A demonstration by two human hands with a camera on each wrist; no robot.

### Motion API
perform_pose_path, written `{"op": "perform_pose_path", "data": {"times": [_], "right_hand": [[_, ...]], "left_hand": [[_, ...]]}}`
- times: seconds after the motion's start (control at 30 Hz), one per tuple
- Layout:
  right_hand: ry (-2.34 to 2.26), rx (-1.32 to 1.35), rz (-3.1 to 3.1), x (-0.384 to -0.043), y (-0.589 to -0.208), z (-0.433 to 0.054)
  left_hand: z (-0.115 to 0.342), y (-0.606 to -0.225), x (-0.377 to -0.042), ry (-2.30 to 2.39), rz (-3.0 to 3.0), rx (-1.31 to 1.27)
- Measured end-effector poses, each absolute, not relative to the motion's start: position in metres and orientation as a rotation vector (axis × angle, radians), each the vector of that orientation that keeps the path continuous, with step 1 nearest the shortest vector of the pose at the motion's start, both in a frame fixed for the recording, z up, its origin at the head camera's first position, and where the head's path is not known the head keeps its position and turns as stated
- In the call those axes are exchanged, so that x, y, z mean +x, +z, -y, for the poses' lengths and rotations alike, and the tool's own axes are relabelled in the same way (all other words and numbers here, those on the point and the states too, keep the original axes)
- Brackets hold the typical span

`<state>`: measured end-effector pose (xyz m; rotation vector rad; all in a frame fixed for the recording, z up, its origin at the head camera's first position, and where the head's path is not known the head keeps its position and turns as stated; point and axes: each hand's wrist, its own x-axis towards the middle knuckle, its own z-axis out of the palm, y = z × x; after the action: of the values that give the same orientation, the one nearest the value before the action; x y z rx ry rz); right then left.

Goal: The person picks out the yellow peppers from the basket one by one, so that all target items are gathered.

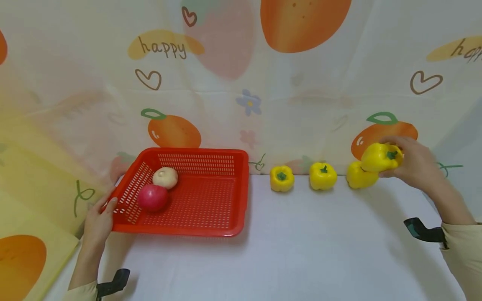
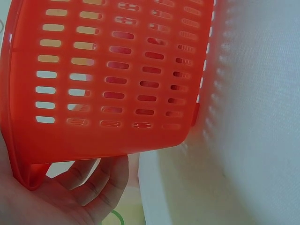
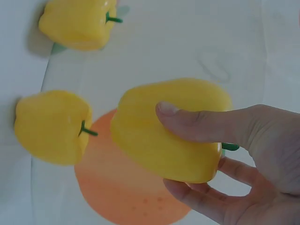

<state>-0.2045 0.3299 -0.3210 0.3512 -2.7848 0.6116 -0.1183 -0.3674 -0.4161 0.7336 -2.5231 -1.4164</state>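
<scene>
My left hand (image 1: 98,219) grips the left rim of a red plastic basket (image 1: 180,229). In the left wrist view its fingers curl under the edge of the slotted wall (image 2: 93,140). Inside the basket, at its left side, a round pinkish-red fruit (image 1: 152,198) touches a cream-white round one (image 1: 165,178). On the right, my right hand (image 1: 416,165) holds a yellow bell pepper (image 1: 375,159) raised above the table, thumb on one side and fingers on the other. Just behind and below it another yellow bell pepper (image 1: 359,177) is partly covered.
Two more yellow bell peppers, one (image 1: 323,177) in the middle and one (image 1: 281,184) nearer the basket, stand in a row on the white table (image 1: 301,251). A fruit-printed cloth (image 1: 301,83) hangs behind, along the table's back edge.
</scene>
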Motion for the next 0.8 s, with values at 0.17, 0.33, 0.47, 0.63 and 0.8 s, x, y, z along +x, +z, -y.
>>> {"op": "perform_pose_path", "data": {"times": [0.17, 0.33, 0.47, 0.63, 0.8], "right_hand": [[0.547, 0.292, 2.795, -0.204, -0.324, -0.345], [0.491, 0.221, 2.846, -0.209, -0.331, -0.364], [0.463, 0.167, 2.884, -0.213, -0.34, -0.379], [0.447, 0.157, 2.971, -0.223, -0.353, -0.395], [0.431, 0.117, 3.039, -0.231, -0.369, -0.412]], "left_hand": [[0.368, -0.418, -0.118, -1.454, 2.494, 0.712], [0.369, -0.419, -0.116, -1.462, 2.49, 0.725], [0.369, -0.418, -0.115, -1.463, 2.482, 0.729], [0.368, -0.416, -0.116, -1.464, 2.478, 0.722], [0.366, -0.42, -0.115, -1.466, 2.479, 0.679]]}}
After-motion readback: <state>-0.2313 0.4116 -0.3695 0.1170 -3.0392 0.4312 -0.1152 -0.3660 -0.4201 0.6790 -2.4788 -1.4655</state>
